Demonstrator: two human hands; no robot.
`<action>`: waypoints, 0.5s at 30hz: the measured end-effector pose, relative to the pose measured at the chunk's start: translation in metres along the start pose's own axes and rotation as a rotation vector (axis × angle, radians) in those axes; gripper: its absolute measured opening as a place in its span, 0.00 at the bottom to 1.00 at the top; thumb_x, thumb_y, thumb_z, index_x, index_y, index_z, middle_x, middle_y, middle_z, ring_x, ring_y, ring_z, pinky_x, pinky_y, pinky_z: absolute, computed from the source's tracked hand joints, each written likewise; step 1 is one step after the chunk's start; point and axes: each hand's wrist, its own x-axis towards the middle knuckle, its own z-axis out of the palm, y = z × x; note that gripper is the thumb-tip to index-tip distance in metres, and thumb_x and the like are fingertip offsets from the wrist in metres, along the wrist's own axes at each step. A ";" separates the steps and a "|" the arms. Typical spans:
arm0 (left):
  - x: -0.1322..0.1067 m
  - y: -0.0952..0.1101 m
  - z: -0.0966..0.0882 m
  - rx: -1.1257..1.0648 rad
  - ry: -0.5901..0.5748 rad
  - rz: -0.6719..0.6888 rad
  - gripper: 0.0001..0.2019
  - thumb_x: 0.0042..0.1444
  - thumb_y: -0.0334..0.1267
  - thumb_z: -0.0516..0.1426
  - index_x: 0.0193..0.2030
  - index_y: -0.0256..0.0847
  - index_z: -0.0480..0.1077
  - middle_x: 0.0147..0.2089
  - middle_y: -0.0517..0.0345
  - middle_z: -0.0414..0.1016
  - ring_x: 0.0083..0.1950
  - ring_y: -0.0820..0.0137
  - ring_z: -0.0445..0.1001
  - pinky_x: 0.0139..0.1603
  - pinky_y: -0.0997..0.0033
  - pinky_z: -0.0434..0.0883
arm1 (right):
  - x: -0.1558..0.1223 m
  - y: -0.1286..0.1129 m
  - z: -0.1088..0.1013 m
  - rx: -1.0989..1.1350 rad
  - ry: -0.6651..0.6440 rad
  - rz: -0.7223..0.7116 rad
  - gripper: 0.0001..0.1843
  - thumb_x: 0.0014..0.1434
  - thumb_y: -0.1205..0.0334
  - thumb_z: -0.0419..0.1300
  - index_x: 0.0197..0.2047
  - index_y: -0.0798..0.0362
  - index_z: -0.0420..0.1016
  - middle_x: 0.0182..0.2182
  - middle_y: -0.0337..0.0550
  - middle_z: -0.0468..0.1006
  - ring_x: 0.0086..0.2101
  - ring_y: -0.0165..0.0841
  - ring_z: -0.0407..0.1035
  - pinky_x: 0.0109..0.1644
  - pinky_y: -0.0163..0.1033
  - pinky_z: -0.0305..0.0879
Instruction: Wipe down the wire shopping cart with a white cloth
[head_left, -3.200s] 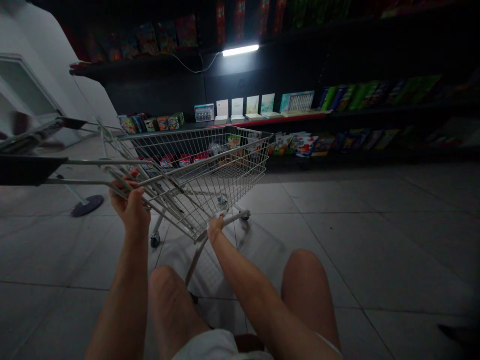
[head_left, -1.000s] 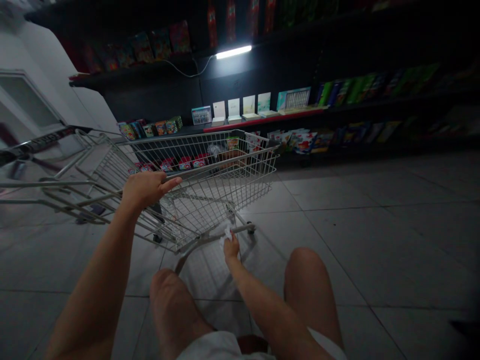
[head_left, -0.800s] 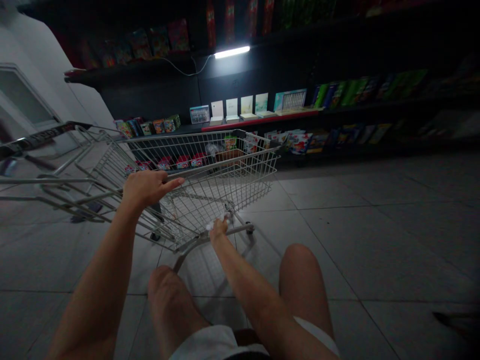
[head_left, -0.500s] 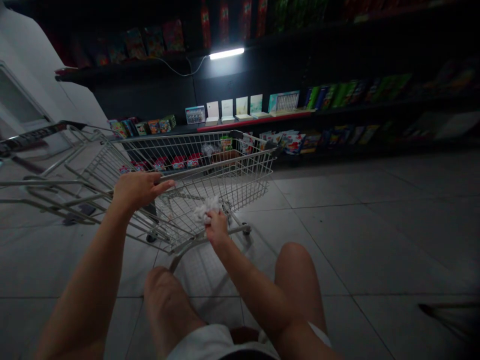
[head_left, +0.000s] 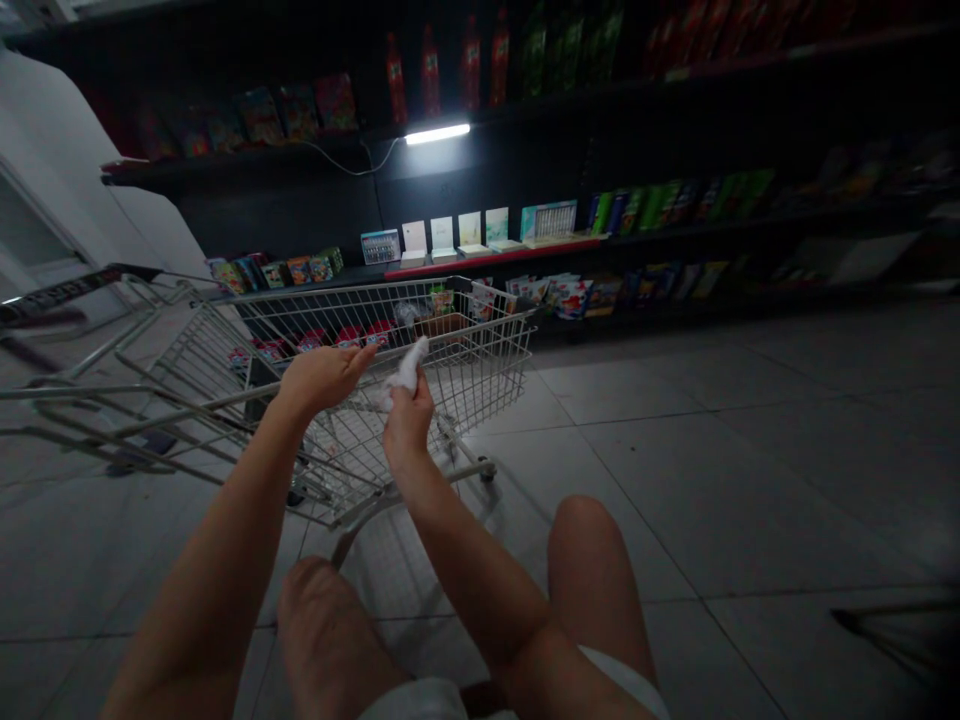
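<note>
A metal wire shopping cart (head_left: 495,345) stands in front of my knees. My left hand (head_left: 322,382) is at its near top rail, fingers stretched out and holding nothing. Whether the palm touches the rail I cannot tell. To the right of it, my right hand (head_left: 409,415) is closed round a crumpled white cloth (head_left: 409,368). The cloth sticks up from the fingers, close to the near side of the basket and the same rail. Exactly where it meets the wires is unclear.
Behind the cart runs a dark shelf unit (head_left: 480,262) with boxes, packets and several bottles. A lit tube lamp (head_left: 437,134) hangs under its upper shelf. The cart's handle (head_left: 67,292) is at the left. Grey floor tiles (head_left: 675,470) extend to the right.
My left hand has moved right along the rail, nearer my right hand. My right hand has risen with the cloth from the basket's lower side toward the top rail. The view has shifted slightly.
</note>
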 end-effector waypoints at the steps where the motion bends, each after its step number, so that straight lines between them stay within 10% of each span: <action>1: 0.000 -0.001 0.001 0.008 0.007 -0.008 0.39 0.63 0.61 0.28 0.56 0.47 0.73 0.49 0.48 0.81 0.55 0.53 0.76 0.49 0.61 0.69 | 0.002 -0.010 0.006 -0.064 -0.016 -0.071 0.36 0.55 0.69 0.47 0.68 0.52 0.58 0.51 0.47 0.74 0.47 0.31 0.71 0.52 0.39 0.72; 8: -0.007 -0.008 -0.003 0.032 -0.029 0.031 0.39 0.63 0.61 0.28 0.51 0.45 0.74 0.51 0.48 0.80 0.53 0.55 0.77 0.47 0.64 0.68 | 0.001 0.027 -0.054 -0.674 -0.420 -0.606 0.28 0.62 0.73 0.47 0.63 0.51 0.69 0.66 0.46 0.62 0.68 0.36 0.52 0.73 0.49 0.50; 15: -0.015 -0.011 -0.002 0.032 -0.028 0.034 0.38 0.62 0.63 0.29 0.50 0.46 0.73 0.49 0.50 0.80 0.51 0.56 0.77 0.45 0.65 0.68 | -0.012 0.076 -0.141 -0.739 -0.571 -0.518 0.26 0.57 0.75 0.49 0.54 0.51 0.77 0.60 0.46 0.71 0.62 0.35 0.63 0.68 0.45 0.60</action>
